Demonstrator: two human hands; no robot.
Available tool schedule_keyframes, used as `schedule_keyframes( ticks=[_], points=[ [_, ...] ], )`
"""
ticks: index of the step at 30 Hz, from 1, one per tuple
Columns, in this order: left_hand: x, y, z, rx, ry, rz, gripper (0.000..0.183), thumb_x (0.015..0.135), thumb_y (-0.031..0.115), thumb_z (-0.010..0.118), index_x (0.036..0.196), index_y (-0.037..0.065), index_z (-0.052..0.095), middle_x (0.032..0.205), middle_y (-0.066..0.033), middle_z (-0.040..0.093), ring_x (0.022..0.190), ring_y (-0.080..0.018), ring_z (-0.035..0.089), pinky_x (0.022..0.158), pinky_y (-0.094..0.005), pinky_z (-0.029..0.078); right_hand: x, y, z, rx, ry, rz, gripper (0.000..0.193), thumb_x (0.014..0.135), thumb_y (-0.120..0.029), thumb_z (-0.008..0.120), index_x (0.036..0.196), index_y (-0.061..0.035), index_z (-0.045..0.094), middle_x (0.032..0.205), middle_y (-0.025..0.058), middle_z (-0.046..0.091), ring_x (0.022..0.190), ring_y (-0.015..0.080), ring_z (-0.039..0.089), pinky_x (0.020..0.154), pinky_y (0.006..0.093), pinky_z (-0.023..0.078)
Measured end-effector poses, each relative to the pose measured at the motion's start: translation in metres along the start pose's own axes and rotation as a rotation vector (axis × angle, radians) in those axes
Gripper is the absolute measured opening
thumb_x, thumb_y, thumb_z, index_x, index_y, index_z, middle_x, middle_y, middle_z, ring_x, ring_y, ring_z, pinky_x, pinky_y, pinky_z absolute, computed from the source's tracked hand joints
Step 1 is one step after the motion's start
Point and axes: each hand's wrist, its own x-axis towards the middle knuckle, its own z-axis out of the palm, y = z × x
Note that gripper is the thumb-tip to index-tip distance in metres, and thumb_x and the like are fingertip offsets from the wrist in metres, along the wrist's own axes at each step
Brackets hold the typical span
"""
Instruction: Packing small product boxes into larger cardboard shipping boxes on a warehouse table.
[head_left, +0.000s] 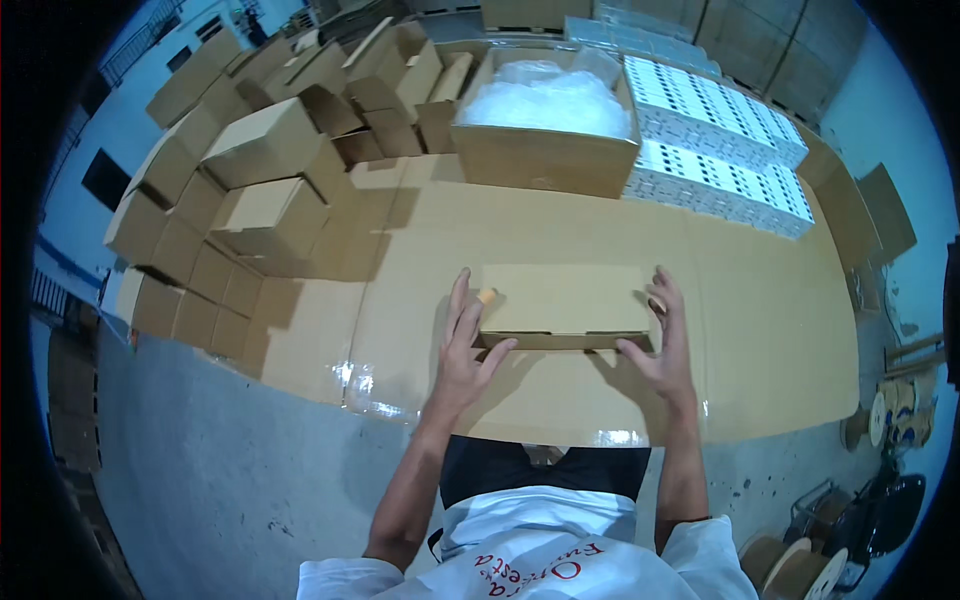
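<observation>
A flat, lidded cardboard box [565, 300] lies on the cardboard-covered table in front of me, its lid down and its front flap edge toward me. My left hand [466, 345] grips its left end, the thumb at the front edge and the fingers along the side. A small orange-tan wrap or cover shows on one of that hand's fingertips. At the opposite end my right hand [668, 340] holds the box in the same way, thumb at the front corner, fingers bent along the side. What is inside the box is hidden.
Stacked cardboard boxes [265, 220] stand at the left. Behind, a large open carton [545, 165] holds clear plastic bags [550, 100]. White patterned boxes [720, 185] are piled beside it. Clear tape marks the front edge of the table [780, 330]. Spools [800, 570] sit on the floor, lower right.
</observation>
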Motion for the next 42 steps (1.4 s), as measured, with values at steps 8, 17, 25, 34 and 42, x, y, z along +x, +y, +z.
schedule_keyframes(
  ticks=[8, 17, 25, 34, 42],
  points=[
    [-0.057, 0.000, -0.037, -0.024, -0.055, -0.589, 0.062, 0.098, 0.017, 0.066, 0.148, -0.007, 0.037, 0.134, -0.0268, 0.059, 0.122, -0.0303, 0.062, 0.100, -0.0408, 0.051, -0.013, -0.032, 0.031, 0.236, -0.276, 0.223, 0.106, 0.064, 0.002, 0.085, 0.153, -0.0081, 0.027, 0.144, 0.0169, 0.045, 0.137, 0.0292, 0.044, 0.116, 0.0415, 0.035],
    [-0.049, 0.000, -0.132, -0.440, 0.916, -0.447, 0.058, 0.097, 0.007, 0.064, 0.148, -0.002, 0.038, 0.147, -0.0205, 0.044, 0.139, -0.0292, 0.043, 0.108, -0.0393, 0.046, 0.006, -0.168, 0.174, 0.368, -0.138, 0.098, 0.103, 0.062, -0.001, 0.089, 0.149, -0.0070, 0.033, 0.140, 0.0136, 0.048, 0.131, 0.0264, 0.049, 0.115, 0.0402, 0.037],
    [0.021, -0.005, -0.258, 0.333, 0.764, -0.086, 0.060, 0.095, 0.009, 0.060, 0.149, -0.003, 0.036, 0.159, -0.0232, 0.031, 0.147, -0.0427, 0.029, 0.119, -0.0476, 0.029, 0.111, -0.287, 0.270, 0.408, -0.036, -0.200, 0.089, 0.071, -0.013, 0.088, 0.147, -0.0061, 0.042, 0.133, 0.0132, 0.057, 0.112, 0.0229, 0.059, 0.092, 0.0356, 0.049],
    [0.047, -0.053, -0.263, 0.130, 0.777, 0.007, 0.063, 0.094, 0.007, 0.055, 0.152, -0.003, 0.033, 0.161, -0.0243, 0.026, 0.147, -0.0425, 0.031, 0.119, -0.0477, 0.030, 0.144, -0.287, 0.299, 0.446, -0.040, -0.201, 0.086, 0.070, -0.018, 0.088, 0.144, -0.0092, 0.045, 0.130, 0.0135, 0.059, 0.113, 0.0234, 0.060, 0.091, 0.0382, 0.050],
    [0.064, -0.099, -0.290, 0.183, 0.811, -0.093, 0.067, 0.095, 0.013, 0.055, 0.155, 0.001, 0.028, 0.164, -0.0225, 0.021, 0.150, -0.0400, 0.024, 0.122, -0.0475, 0.023, 0.170, -0.274, 0.376, 0.363, -0.012, -0.308, 0.087, 0.070, -0.020, 0.088, 0.144, -0.0067, 0.045, 0.136, 0.0174, 0.055, 0.125, 0.0338, 0.054, 0.104, 0.0434, 0.044]
  ],
)
